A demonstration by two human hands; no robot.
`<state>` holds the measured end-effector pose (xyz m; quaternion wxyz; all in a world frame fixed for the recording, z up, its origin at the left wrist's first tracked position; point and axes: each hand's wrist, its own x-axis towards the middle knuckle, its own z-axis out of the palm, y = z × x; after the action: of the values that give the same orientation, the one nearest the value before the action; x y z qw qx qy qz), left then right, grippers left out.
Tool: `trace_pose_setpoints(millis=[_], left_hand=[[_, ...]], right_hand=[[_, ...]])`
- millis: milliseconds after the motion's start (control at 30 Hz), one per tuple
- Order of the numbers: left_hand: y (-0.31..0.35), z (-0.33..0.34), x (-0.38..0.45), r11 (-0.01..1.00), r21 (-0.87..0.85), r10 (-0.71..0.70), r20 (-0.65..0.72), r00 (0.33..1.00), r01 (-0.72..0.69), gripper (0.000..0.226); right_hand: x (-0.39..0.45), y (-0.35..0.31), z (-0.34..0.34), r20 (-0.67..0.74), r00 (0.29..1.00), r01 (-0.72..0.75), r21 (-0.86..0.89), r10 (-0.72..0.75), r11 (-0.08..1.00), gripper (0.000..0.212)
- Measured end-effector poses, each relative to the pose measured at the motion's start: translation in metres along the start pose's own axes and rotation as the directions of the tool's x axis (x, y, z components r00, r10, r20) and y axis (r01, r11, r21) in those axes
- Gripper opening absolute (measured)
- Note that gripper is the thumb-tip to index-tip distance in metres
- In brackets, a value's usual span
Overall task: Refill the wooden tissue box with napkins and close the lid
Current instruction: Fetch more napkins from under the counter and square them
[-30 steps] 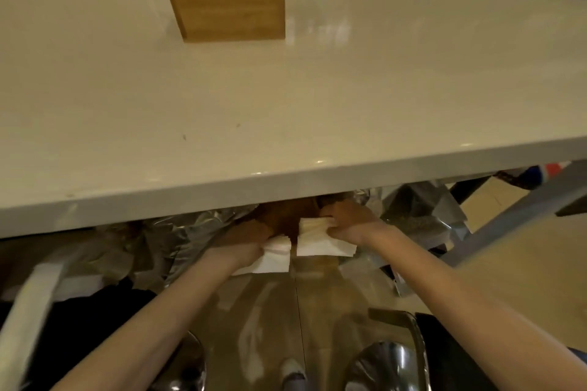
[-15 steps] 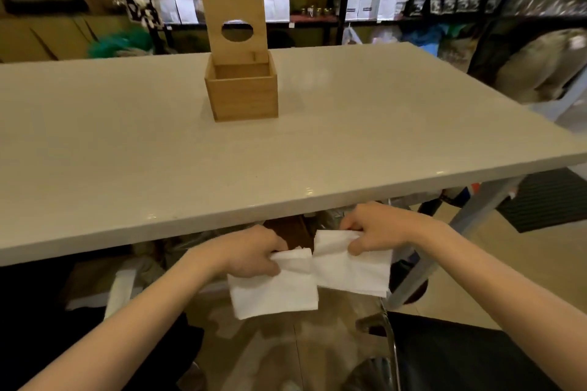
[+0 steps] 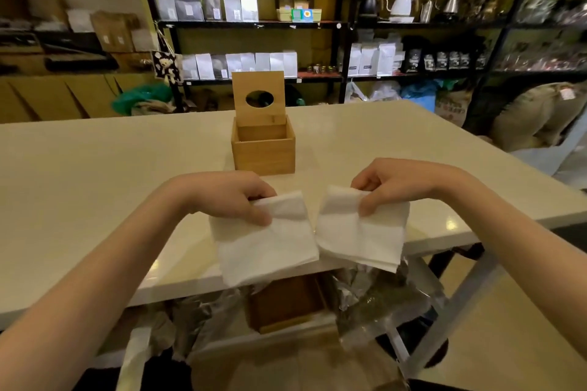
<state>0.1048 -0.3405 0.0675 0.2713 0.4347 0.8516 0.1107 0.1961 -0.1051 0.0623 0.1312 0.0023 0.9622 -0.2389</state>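
The wooden tissue box (image 3: 263, 152) stands on the table's middle, its lid (image 3: 259, 99) with an oval hole tipped up at the back, the inside looking empty. My left hand (image 3: 228, 195) pinches one stack of white napkins (image 3: 265, 238) by its top edge. My right hand (image 3: 394, 184) pinches a second stack of white napkins (image 3: 360, 232) the same way. Both stacks hang over the table's near edge, side by side, a little in front of the box.
The cream table (image 3: 95, 187) spreads wide to both sides. Below its near edge sit a brown wooden tray (image 3: 286, 301) and crinkled plastic bags (image 3: 374, 298). Dark shelves (image 3: 346, 25) with bags and kettles line the back wall. Sacks (image 3: 536, 117) lie at right.
Both hands have risen from under the table to above its near edge, carrying the napkin stacks. My view has tilted up, so the whole box and the shelves show.
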Motion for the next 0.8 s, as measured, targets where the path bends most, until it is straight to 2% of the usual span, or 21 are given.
trace_pose_setpoints(millis=[233, 333, 433, 533, 633, 800], left_hand=[[-0.028, -0.018, 0.060, 0.991, -0.053, -0.120, 0.096, 0.988, 0.126, 0.017], [-0.036, -0.023, 0.084, 0.987, -0.025, -0.154, 0.108, 0.982, 0.157, 0.013], [-0.041, -0.029, 0.102, 0.984, 0.026, -0.178, 0.054, 0.983, 0.177, 0.020], [-0.048, -0.032, 0.117, 0.978, 0.113, -0.174, -0.010, 0.985, 0.174, 0.024], [-0.054, -0.032, 0.129, 0.970, 0.162, -0.174, -0.054, 0.983, 0.181, 0.024], [-0.059, -0.028, 0.133, 0.967, 0.120, -0.212, -0.123, 0.970, 0.226, 0.019]], right_hand=[[0.056, 0.019, -0.014, 0.078, 0.995, -0.054, -0.112, 0.063, 0.992, 0.013], [0.079, 0.029, -0.018, 0.094, 0.994, -0.043, -0.145, 0.057, 0.989, 0.015], [0.103, 0.039, -0.024, 0.105, 0.994, -0.011, -0.164, 0.029, 0.986, 0.017], [0.123, 0.047, -0.031, 0.118, 0.993, 0.048, -0.156, -0.030, 0.987, 0.006], [0.137, 0.053, -0.034, 0.118, 0.990, 0.096, -0.141, -0.079, 0.985, 0.016], [0.145, 0.065, -0.029, 0.104, 0.987, 0.136, -0.144, -0.122, 0.980, 0.023]])
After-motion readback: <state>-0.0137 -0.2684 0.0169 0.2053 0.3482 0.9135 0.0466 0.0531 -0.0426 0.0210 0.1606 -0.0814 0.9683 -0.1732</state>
